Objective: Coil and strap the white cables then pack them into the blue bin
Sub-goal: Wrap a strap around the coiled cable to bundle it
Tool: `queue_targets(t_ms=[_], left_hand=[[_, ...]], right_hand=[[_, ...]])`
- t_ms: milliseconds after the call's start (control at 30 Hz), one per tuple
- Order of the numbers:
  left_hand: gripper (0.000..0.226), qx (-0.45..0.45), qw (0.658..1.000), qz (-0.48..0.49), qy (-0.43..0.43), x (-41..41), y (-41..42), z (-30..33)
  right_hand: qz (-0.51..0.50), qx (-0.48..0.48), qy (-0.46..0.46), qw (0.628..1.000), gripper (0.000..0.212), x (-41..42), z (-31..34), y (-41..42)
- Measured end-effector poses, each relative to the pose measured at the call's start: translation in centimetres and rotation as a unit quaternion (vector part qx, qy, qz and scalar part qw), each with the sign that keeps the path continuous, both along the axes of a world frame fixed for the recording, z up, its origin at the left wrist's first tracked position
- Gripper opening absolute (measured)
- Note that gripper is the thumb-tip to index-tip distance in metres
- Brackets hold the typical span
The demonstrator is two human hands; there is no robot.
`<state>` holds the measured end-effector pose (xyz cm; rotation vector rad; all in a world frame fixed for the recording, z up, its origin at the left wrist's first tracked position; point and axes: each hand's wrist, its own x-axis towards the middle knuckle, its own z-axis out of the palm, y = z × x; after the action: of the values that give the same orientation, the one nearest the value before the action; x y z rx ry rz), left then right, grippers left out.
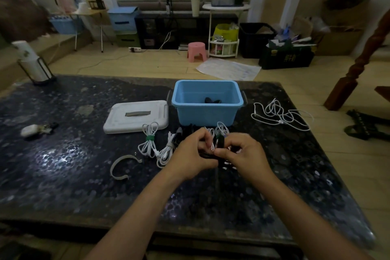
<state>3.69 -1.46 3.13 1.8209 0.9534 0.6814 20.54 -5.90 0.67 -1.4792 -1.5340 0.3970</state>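
Both hands pinch a coiled white cable [220, 133], left hand [193, 152] & right hand [244, 154] fingers curled on its dark strap [219, 141]. Light, floppy; best held mid-bundle.

blue bin [205, 112] open-topped, lid [137, 119] beside it

Blue bin [205, 110], white cables [280, 115]

held cable [221, 131]: we see only its loops; middle hidden by both hands
strap [219, 141]: mostly covered (dark)
bin contents [212, 100]: dark, we can't identify
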Motion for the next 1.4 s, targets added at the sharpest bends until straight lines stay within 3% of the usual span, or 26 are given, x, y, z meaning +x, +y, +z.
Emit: queue_targets(t_ms=[167, 300, 367, 467, 567, 733, 833, 933, 1100, 1267, 1400], left_hand=[[0.041, 0.040, 0.999, 0.025, 0.005, 0.3, -0.1, -0.4], [0.028, -0.109, 0.992, 0.020, -0.052, 0.2, 0.0, 0.2], [0.019, -0.222, 0.970, 0.023, -0.097, 0.0, -0.3, 0.8], [0.025, -0.335, 0.936, 0.011, -0.107, -0.4, -0.7, 1.7], [0.031, -0.406, 0.907, 0.003, -0.112, -0.5, -0.9, 2.0], [0.013, -0.451, 0.867, 0.058, -0.204, 0.4, -1.0, 1.1], [0.007, -0.441, 0.869, 0.057, -0.216, 0.1, -0.8, 0.7], [0.006, -0.395, 0.894, 0.054, -0.205, -0.1, -0.4, 0.5], [0.016, -0.276, 0.944, 0.055, -0.169, 0.2, -0.6, 0.0], [0.024, -0.129, 0.986, 0.030, -0.102, 0.2, -0.6, 0.3], [0.032, -0.045, 0.997, 0.016, -0.057, 0.2, -0.4, 0.3]], right_hand=[[0.000, -0.046, 0.050, 0.998, 0.019, 0.0, 0.0, -0.1], [-0.023, -0.007, 0.050, 0.998, 0.021, -0.3, 0.7, -0.1], [-0.029, -0.001, 0.039, 0.999, 0.019, -0.8, 0.8, -0.2], [-0.045, 0.016, 0.028, 0.998, 0.016, -0.9, 0.7, -0.1], [-0.051, 0.040, 0.013, 0.998, 0.018, -0.7, 0.7, 0.0], [-0.037, 0.064, -0.032, 0.997, 0.021, -0.8, 0.3, -0.2], [-0.024, 0.061, -0.019, 0.998, 0.020, -0.7, 0.3, -0.3], [0.002, 0.030, -0.005, 1.000, 0.020, -0.5, 0.5, -0.3], [0.036, -0.020, 0.034, 0.999, 0.038, -0.1, 0.8, -0.2], [0.043, -0.045, 0.054, 0.997, 0.038, 0.3, 0.7, -0.2], [0.057, -0.060, 0.095, 0.992, 0.029, 0.2, 0.8, -0.2]])
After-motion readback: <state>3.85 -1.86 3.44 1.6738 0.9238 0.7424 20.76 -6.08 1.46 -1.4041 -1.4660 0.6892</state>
